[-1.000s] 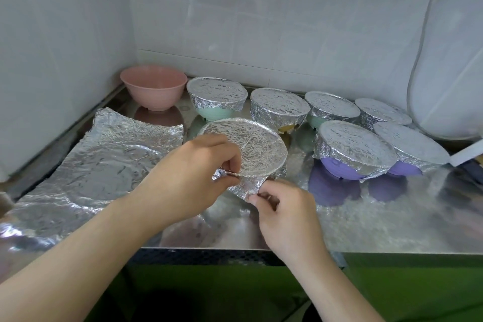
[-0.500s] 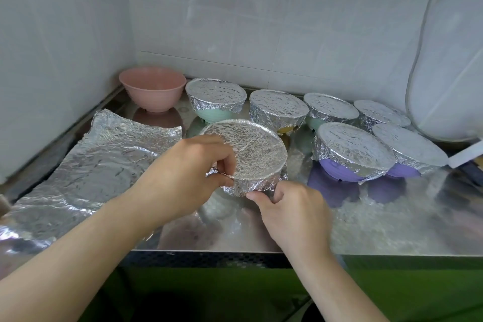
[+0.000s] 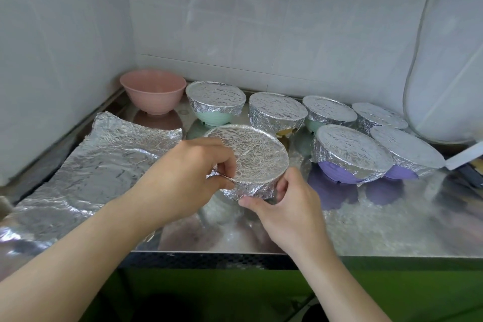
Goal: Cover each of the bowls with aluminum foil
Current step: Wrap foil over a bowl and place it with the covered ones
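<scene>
Near the front of the steel counter [image 3: 392, 230], in the middle, a bowl wrapped in foil [image 3: 251, 162] is held between both hands. The left hand [image 3: 188, 180] pinches a fold of foil at the bowl's left rim between thumb and curled fingers. The right hand [image 3: 285, 206] grips the near right side of the bowl, thumb along the lower edge of the foil and fingers curled round the side. Whether the bowl rests on the counter or is lifted slightly off it is hard to tell from here.

To the left a loose, crinkled foil sheet [image 3: 86, 172] lies flat on the counter. In the far left corner stands an uncovered pink bowl [image 3: 153, 90]. Along the far wall runs a row of foil-covered bowls: a green one [image 3: 215, 102], one showing yellow below its foil [image 3: 277, 112], and two more to the right. Two covered purple bowls [image 3: 350, 154] sit nearer, on the right
</scene>
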`<action>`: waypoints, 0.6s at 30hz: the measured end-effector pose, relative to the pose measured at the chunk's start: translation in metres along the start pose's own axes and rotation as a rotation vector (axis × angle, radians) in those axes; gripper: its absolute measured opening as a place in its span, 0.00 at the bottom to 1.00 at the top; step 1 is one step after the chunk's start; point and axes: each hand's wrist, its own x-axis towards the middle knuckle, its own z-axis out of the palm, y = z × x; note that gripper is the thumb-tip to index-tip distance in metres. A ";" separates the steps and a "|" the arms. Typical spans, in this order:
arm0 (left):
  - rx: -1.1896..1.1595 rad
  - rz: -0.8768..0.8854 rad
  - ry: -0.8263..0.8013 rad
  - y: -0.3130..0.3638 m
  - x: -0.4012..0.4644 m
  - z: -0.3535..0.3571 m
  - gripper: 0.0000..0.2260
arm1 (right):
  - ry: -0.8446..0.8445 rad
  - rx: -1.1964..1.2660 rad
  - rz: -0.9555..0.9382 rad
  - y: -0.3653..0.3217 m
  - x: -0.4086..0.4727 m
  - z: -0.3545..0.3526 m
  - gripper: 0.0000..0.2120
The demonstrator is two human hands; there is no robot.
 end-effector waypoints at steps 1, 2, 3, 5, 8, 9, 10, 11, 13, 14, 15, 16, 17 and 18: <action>0.002 0.004 -0.001 0.000 0.000 0.000 0.13 | 0.012 -0.013 -0.007 -0.001 0.000 0.000 0.31; -0.001 0.006 0.000 0.000 0.001 -0.001 0.13 | 0.024 -0.024 -0.011 -0.001 0.000 0.000 0.30; -0.006 0.004 0.000 0.000 0.001 -0.001 0.13 | 0.035 -0.034 -0.015 -0.002 0.000 -0.001 0.30; -0.010 -0.002 -0.001 -0.001 0.001 -0.001 0.13 | 0.046 -0.052 -0.016 -0.001 -0.001 0.000 0.29; -0.014 -0.004 -0.003 0.000 0.001 -0.002 0.14 | 0.053 -0.069 0.002 0.001 -0.001 0.001 0.30; -0.020 -0.009 -0.003 -0.001 0.001 -0.002 0.14 | 0.047 -0.082 0.005 0.001 -0.001 0.000 0.30; -0.025 -0.014 -0.001 -0.001 0.001 -0.003 0.14 | 0.031 -0.094 0.006 0.001 -0.002 -0.001 0.30; -0.025 -0.018 0.000 -0.002 0.002 -0.005 0.14 | 0.005 -0.099 0.005 0.001 -0.002 -0.004 0.30; -0.019 -0.019 -0.008 -0.003 0.002 -0.009 0.14 | -0.053 -0.053 -0.006 0.002 -0.002 -0.012 0.29; -0.017 -0.022 -0.018 -0.005 0.002 -0.011 0.13 | -0.070 0.008 -0.020 0.003 -0.002 -0.017 0.28; -0.016 -0.030 -0.030 -0.006 0.003 -0.013 0.13 | -0.072 0.079 -0.040 0.004 -0.001 -0.022 0.28; -0.015 -0.040 -0.040 -0.007 0.003 -0.015 0.13 | -0.062 0.138 -0.060 0.004 0.000 -0.027 0.28; -0.014 -0.052 -0.047 -0.007 0.003 -0.017 0.13 | -0.048 0.176 -0.076 0.004 0.001 -0.030 0.29; -0.011 -0.061 -0.049 -0.008 0.002 -0.018 0.13 | -0.041 0.199 -0.084 0.003 0.003 -0.031 0.29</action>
